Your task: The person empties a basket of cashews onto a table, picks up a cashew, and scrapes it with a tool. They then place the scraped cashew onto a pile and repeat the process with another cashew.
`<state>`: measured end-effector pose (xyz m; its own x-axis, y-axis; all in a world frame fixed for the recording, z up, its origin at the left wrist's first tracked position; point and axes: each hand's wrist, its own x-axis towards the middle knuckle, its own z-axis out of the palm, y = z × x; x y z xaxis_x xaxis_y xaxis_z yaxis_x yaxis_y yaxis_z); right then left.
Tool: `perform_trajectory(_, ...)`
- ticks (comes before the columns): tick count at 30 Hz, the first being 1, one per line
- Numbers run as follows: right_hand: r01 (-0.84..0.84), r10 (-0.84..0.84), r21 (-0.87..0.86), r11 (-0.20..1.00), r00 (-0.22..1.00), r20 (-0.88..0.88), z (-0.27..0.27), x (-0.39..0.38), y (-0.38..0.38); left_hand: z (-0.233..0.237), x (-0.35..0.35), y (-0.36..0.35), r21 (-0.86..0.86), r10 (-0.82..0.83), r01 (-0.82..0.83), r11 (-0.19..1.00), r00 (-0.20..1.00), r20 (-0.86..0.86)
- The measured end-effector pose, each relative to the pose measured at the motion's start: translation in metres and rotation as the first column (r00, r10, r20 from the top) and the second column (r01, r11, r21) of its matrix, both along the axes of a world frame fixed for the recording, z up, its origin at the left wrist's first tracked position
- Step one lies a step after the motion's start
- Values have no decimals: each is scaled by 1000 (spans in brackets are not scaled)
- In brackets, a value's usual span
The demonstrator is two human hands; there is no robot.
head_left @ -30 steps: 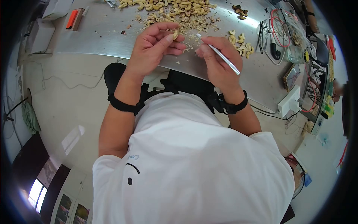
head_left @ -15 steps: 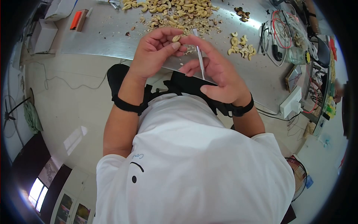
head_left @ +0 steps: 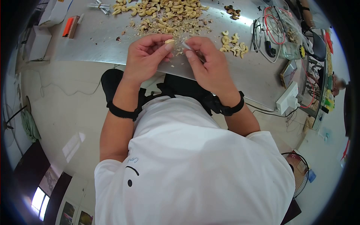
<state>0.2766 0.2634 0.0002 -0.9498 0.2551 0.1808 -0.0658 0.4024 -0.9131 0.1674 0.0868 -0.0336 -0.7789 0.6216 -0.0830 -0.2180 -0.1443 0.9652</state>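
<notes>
Between the thumb and fingertips of my left hand (head_left: 148, 56) is a cashew nut (head_left: 169, 41), held over the near edge of the metal table (head_left: 101, 47). Just right of it, my right hand (head_left: 210, 63) is closed around a slim metal tool (head_left: 186, 45), whose tip points toward the nut without clearly touching it. Most of the tool is hidden by my fingers. Beyond my hands lies a large pile of cashews (head_left: 168, 9) with crumbs and skin bits (head_left: 161, 26). A smaller group of pale cashews (head_left: 234, 47) is to the right.
Dark nut pieces (head_left: 232, 12) lie at the back. Tangled cables (head_left: 272, 30), a glass jar (head_left: 291, 51) and a white power strip (head_left: 287, 98) are at the right. An orange and brown block (head_left: 71, 27) and a white box (head_left: 39, 43) stand at the left.
My right hand has closed its thumb and fingers on the tool, which was lying across spread fingers. The tool now points toward the nut. The whole view has shifted slightly.
</notes>
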Motion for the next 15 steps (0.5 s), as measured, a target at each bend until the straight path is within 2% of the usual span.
perform_trajectory(7,13,-5,182,983,999,-44,-2,-3,-5,-4,-1,-2,39,9,-11,999,999,45)
perform_trajectory(15,15,-2,183,983,997,-73,-3,-4,-5,-5,-1,-1,68,19,-20,997,999,27)
